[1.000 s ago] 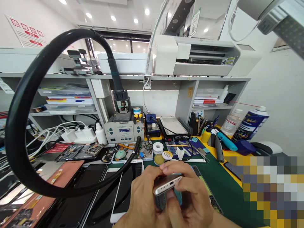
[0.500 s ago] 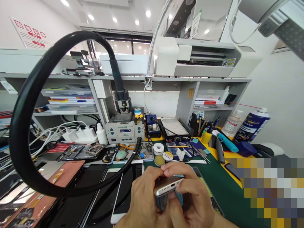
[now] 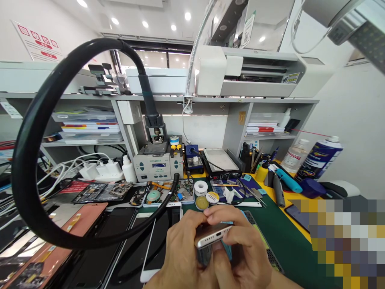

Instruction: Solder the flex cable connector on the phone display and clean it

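Observation:
Both hands grip a gold-backed smartphone (image 3: pixel 213 236) over the green work mat (image 3: pixel 288 245), its bottom edge facing me with the charging port and speaker holes showing. My left hand (image 3: pixel 180 253) holds the phone from the left and below. My right hand (image 3: pixel 243 249) wraps its right side, with fingers across the top. A thin blue plastic piece (image 3: pixel 227 249) shows between the phone and my right hand. The phone's front is hidden. A white-framed phone (image 3: pixel 150 249) lies just left of my left hand.
A black hot-air hose (image 3: pixel 33 160) loops across the left, rising from the soldering station (image 3: pixel 158 165). Several phones and screens lie at the left. Circuit boards (image 3: pixel 168 193), solder rolls (image 3: pixel 200 188), tools and spray cans stand ahead and right.
The view has shifted slightly. The hands and phone keep almost the same pose, with no visible change of grip.

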The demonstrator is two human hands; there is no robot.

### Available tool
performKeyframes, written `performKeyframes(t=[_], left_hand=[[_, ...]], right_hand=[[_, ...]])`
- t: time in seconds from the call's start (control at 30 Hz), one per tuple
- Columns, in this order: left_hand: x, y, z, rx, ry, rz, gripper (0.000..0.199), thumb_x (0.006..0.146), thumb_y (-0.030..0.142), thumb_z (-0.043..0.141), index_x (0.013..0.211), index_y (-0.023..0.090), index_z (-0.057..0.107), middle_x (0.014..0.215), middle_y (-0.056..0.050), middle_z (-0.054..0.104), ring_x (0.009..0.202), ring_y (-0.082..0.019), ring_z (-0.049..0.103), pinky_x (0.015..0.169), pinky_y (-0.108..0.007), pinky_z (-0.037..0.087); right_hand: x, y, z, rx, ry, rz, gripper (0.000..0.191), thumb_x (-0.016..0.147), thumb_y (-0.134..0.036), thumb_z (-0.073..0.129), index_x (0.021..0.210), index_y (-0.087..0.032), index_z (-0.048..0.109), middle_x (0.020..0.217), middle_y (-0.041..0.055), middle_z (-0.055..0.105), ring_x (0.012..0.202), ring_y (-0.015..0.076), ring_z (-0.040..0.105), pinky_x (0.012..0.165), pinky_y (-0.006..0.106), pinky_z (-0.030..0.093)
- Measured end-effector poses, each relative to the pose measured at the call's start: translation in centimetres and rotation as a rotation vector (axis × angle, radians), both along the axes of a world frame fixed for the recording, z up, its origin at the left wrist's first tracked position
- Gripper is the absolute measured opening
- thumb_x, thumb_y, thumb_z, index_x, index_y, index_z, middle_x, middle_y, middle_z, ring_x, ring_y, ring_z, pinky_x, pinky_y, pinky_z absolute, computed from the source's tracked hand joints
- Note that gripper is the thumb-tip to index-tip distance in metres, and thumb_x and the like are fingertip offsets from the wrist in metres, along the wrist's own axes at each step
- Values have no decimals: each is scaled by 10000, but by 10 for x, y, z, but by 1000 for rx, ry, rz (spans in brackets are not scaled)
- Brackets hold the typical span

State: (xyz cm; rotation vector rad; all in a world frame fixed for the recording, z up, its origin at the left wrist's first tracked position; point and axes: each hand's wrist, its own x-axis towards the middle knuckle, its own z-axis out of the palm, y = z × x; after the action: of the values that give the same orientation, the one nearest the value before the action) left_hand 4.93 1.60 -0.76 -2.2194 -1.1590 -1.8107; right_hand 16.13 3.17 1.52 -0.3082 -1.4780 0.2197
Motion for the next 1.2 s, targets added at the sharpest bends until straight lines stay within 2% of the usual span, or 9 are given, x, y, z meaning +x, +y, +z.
performKeyframes(t=[0.2, 0.4, 0.8, 1.07, 1.2], left_hand=[[0, -1, -1, -42, -23, -19, 278, 786, 159, 519, 1061, 191, 516, 765, -6, 594, 578, -139, 593, 522, -266, 473], [0, -1, 0, 6, -32, 17, 265, 790, 172, 530, 1054, 191, 522, 757, 2, 595, 566, -130, 577, 520, -258, 468], [0, -2, 0, -4, -16, 45, 241, 806, 174, 512, 1044, 199, 528, 741, 0, 582, 573, -142, 580, 554, -279, 493], [0, -2, -2, -26, -17, -10, 250, 806, 158, 505, 1052, 195, 525, 765, -14, 593, 609, -155, 603, 553, -281, 490], [-1, -2, -2, -55, -14, -12, 285, 778, 151, 527, 1059, 199, 521, 769, -10, 593, 597, -152, 597, 557, -285, 486]], right_hand=[[0, 0, 2, 1, -12, -13, 314, 675, 64, 470, 871, -174, 529, 871, 82, 638, 822, 237, 676, 669, 445, 610], [0, 0, 0, 11, -38, -29, 328, 668, 61, 479, 884, -178, 535, 864, 84, 640, 823, 246, 681, 663, 447, 614], [-2, -2, -2, -17, 0, -47, 327, 661, 47, 489, 884, -184, 551, 856, 86, 647, 811, 256, 678, 658, 456, 606], [1, -2, -3, -9, -43, -40, 337, 658, 60, 496, 895, -174, 547, 868, 94, 647, 823, 259, 677, 669, 464, 605], [-2, -3, 0, -22, 8, -44, 277, 705, 33, 493, 874, -179, 551, 842, 80, 638, 801, 240, 673, 660, 441, 602]])
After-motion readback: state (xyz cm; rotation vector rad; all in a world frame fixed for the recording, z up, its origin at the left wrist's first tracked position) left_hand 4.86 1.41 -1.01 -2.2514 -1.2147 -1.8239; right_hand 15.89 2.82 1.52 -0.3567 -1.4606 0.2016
